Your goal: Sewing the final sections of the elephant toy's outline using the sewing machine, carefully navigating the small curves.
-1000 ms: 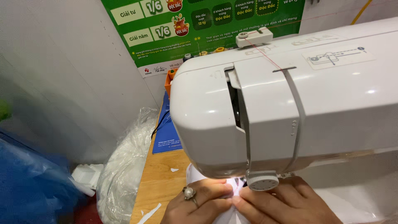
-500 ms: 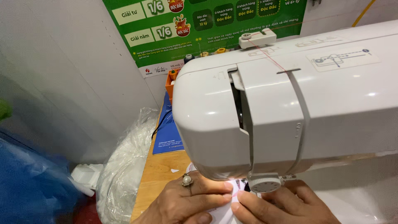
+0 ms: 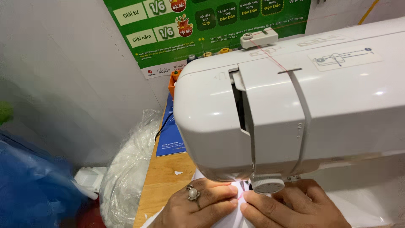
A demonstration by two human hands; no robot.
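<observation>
Wooden table; sewing machine hides both hands' fingertips.

— Where are the hands?

— Low in view, side by side. The left hand lies flat, palm down, fingers stretched toward the right, a ring on one finger.

— And the other?

— The right hand mirrors it, fingers pointing left. The fingertips of both nearly meet, pressing down.
</observation>
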